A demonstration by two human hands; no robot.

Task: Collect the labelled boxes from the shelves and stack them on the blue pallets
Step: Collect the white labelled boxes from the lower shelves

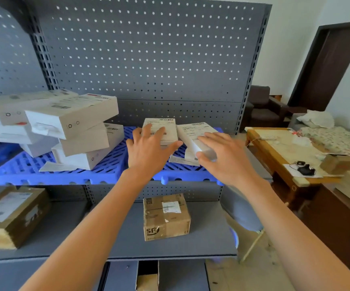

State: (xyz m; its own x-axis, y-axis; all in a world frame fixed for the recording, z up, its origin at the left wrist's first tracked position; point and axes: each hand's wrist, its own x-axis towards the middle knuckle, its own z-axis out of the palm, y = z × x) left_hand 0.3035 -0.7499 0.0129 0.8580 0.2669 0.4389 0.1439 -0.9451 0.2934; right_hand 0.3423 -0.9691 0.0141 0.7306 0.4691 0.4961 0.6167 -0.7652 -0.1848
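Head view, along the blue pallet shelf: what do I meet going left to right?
Stack of white boxes → left hand on a small labelled box → right hand on another labelled box.

The scene is lit brightly and evenly by soft daylight, apparently from 3 o'clock. Only faint shadows are cast under the white boxes point(71, 120). Straight shelf uprights point(251, 80) are bowed by wide-angle distortion toward the edges. Slight motion blur is seen at 9 o'clock and at 6 o'clock.
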